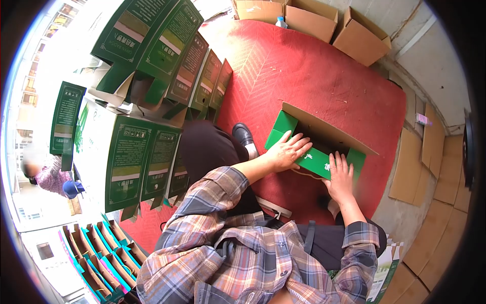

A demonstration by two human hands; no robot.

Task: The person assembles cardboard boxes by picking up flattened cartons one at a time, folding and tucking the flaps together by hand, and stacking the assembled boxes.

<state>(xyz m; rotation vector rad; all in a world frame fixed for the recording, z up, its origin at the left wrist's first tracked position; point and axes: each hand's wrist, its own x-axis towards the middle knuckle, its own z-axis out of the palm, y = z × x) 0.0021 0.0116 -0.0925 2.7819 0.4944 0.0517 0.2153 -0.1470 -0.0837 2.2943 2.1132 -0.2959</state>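
On the red mat in front of me sits a green cardboard box (316, 163) with white printed characters, its top open and a brown inner flap standing up at the far side. My left hand (288, 152) lies on the near green panel toward its left end, fingers stretched out. Toward the right end of the same panel rests my right hand (340, 176), with its fingers spread. A thin tan cord (307, 175) hangs along the box's near side, between the hands. The inside of the box is in shadow, so its contents cannot be made out.
Tall stacks of green printed cartons (130, 157) stand at my left. Several teal-edged boxes (96, 261) are at lower left. Open brown boxes (360, 35) and a bottle (281, 22) line the mat's far edge. Flattened cardboard (407, 167) lies right. Another person (53, 177) is far left.
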